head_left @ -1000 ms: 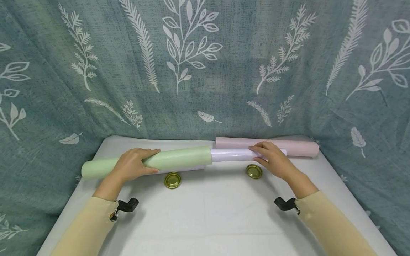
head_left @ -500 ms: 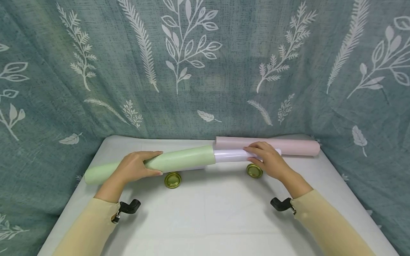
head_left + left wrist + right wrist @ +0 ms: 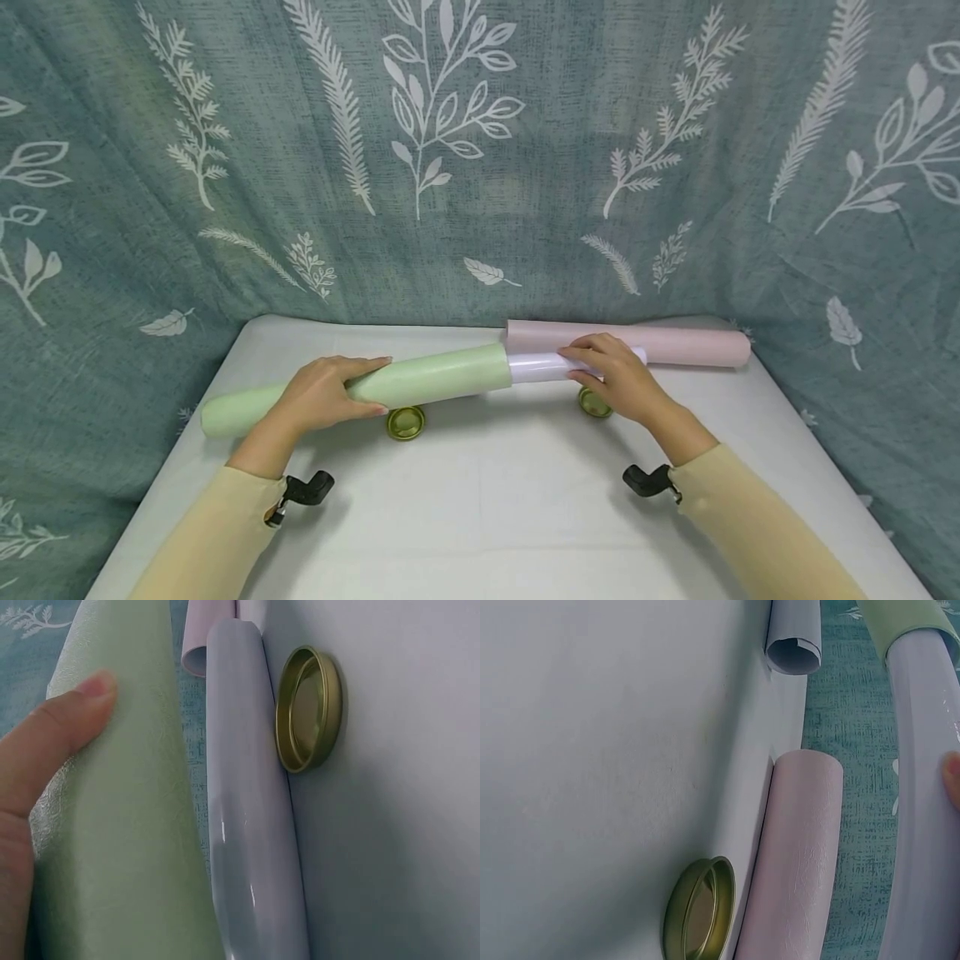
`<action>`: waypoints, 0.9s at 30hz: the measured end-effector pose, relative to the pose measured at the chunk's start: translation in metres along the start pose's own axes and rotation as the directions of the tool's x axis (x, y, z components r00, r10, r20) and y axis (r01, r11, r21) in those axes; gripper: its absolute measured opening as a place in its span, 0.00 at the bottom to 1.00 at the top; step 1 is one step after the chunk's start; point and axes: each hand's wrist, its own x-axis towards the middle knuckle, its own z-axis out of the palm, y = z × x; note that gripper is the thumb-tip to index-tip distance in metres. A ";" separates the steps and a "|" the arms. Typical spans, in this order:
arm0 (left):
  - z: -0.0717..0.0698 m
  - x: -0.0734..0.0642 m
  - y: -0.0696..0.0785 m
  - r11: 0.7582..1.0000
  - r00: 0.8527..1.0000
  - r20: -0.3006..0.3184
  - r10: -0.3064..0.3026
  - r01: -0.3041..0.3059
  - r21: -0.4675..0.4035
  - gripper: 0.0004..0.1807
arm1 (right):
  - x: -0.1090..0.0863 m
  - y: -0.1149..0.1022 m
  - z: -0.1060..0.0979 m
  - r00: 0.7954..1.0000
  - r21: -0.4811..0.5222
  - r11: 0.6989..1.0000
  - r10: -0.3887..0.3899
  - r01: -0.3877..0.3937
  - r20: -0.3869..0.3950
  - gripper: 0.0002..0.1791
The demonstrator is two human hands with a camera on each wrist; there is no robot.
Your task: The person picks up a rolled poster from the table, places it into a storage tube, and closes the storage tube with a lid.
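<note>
In the head view my left hand (image 3: 324, 396) grips a light green tube (image 3: 438, 372) around its middle, thumb on the near side. A narrower, glossy lavender roll (image 3: 532, 367) is partly inside the tube's right end. My right hand (image 3: 618, 379) holds that roll near its outer end, fingers on the far side and thumb in front. The green tube's open rim (image 3: 922, 636) surrounds the roll in the right wrist view. In the left wrist view, my thumb (image 3: 71, 720) lies along the green tube (image 3: 127, 825).
A second lavender roll (image 3: 247, 765) lies on the white table (image 3: 480, 500), mostly behind the green tube in the head view. A pink roll (image 3: 701, 346) lies at the back right. Two gold round lids, one left (image 3: 406, 423) and one right (image 3: 594, 404), lie in front.
The lavender roll has slid leftward, deeper into the green tube, with my right hand moving along. My left hand and the green tube have shifted slightly right.
</note>
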 end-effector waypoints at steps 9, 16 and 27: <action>0.003 0.000 0.003 1.000 1.000 -0.006 0.003 -0.003 0.013 0.41 | 0.004 -0.004 0.005 0.998 0.006 0.999 -0.046 0.046 -0.038 0.24; 0.003 0.000 0.005 0.999 0.999 0.029 -0.043 0.043 -0.004 0.41 | 0.009 -0.008 0.010 0.997 0.021 0.998 -0.058 0.059 -0.052 0.23; 0.005 0.002 0.007 1.000 0.999 0.033 -0.018 0.019 -0.019 0.41 | 0.016 -0.015 0.015 0.998 0.014 0.999 -0.037 0.038 -0.041 0.22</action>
